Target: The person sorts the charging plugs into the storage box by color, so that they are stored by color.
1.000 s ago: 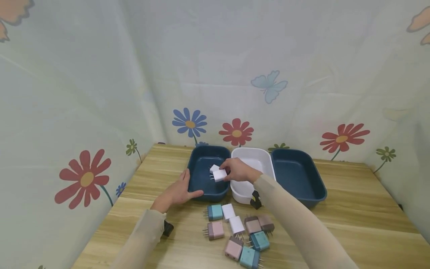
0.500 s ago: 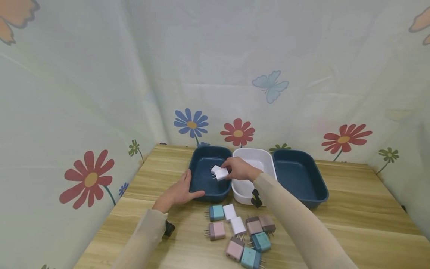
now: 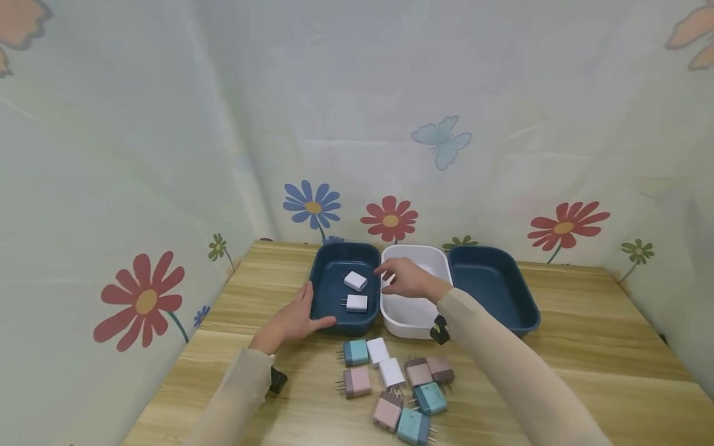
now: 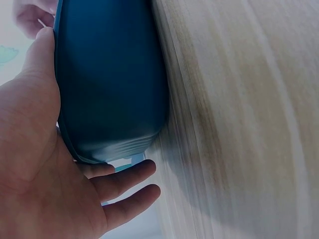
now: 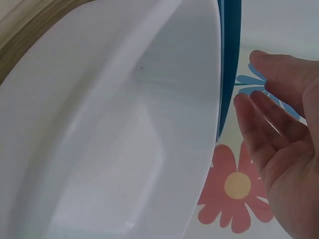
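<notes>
Two white plug chargers lie in the left blue bin (image 3: 330, 272): one charger (image 3: 355, 282) sits tilted near the middle, the other charger (image 3: 357, 303) closer to the front. My left hand (image 3: 291, 318) rests against that bin's left front corner, thumb along the rim. In the left wrist view, the left hand's (image 4: 30, 144) fingers extend loosely beside the bin wall. Over the white bin (image 3: 398, 319) hovers my right hand (image 3: 411, 279), near the rim it shares with the blue bin. Nothing is between the right hand's (image 5: 291, 154) parted thumb and fingers.
A second blue bin (image 3: 493, 285) stands at the right of the row. In front of the bins several chargers are grouped on the wooden table (image 3: 586, 371): white chargers (image 3: 392, 373), pink chargers (image 3: 357, 381) and teal chargers (image 3: 414, 426). A flowered curtain (image 3: 357, 124) hangs behind.
My right hand has let go of the white charger, which now lies in the left blue bin, and has drawn back right over the white bin. The left hand has stayed at the bin.
</notes>
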### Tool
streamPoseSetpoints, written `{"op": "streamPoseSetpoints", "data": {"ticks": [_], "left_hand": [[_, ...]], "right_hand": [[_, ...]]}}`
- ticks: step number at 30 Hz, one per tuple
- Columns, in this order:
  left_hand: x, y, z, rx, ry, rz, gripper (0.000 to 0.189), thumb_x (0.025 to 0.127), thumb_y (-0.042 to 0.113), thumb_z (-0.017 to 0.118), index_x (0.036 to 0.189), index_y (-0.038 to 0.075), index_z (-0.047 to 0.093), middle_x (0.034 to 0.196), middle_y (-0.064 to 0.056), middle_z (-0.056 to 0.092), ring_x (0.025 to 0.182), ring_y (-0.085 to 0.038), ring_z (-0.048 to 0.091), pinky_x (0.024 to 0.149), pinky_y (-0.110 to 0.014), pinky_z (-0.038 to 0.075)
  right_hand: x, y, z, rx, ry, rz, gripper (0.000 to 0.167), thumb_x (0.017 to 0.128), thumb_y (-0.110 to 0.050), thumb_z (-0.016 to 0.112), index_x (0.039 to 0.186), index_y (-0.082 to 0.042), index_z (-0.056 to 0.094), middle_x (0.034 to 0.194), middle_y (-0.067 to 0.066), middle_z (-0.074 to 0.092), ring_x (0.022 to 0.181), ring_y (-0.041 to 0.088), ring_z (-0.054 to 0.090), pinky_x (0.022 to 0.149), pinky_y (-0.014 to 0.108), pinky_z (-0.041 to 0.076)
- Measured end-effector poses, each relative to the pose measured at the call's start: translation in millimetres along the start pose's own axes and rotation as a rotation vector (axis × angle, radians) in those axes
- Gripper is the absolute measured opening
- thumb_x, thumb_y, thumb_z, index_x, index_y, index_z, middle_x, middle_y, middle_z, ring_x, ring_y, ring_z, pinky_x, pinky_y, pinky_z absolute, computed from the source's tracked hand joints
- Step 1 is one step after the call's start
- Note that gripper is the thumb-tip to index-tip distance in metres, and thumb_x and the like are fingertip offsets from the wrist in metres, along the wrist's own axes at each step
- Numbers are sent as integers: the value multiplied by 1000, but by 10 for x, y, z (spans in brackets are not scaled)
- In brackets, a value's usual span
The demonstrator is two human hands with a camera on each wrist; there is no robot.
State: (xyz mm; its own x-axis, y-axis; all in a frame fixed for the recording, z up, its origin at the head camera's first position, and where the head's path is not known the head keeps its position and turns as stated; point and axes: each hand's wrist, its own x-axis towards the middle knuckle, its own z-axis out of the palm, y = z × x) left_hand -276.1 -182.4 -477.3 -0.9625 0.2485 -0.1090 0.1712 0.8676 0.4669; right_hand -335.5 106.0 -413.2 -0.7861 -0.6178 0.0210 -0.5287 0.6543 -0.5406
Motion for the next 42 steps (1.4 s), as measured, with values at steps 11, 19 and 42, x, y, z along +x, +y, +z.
{"op": "streamPoseSetpoints", "data": {"ticks": [11,19,42], "left_hand": [[-1,11,9,-9,-8,-14,115,80,65,59,149,-1,-3,155,-22,2,139,-38,19,108,-50,25],[4,-15,5,-10,1,2,115,80,65,60,149,-2,-3,155,-23,2,138,-39,18,108,-51,24],[31,-30,20,10,4,29,113,82,62,59,148,-4,-3,154,-25,2,139,-39,17,109,-50,23]], "right_hand": [[-478,18,-152,-25,-16,-53,41,80,-13,77,119,-5,64,108,8,64,93,21,63,76,27,53],[-729,-25,-104,-61,-36,-188,37,81,-11,75,114,2,65,103,14,65,89,22,63,76,34,54],[-1039,-164,492,-144,-223,-263,32,80,-22,76,109,-10,69,99,-4,65,85,5,59,74,18,48]]}}
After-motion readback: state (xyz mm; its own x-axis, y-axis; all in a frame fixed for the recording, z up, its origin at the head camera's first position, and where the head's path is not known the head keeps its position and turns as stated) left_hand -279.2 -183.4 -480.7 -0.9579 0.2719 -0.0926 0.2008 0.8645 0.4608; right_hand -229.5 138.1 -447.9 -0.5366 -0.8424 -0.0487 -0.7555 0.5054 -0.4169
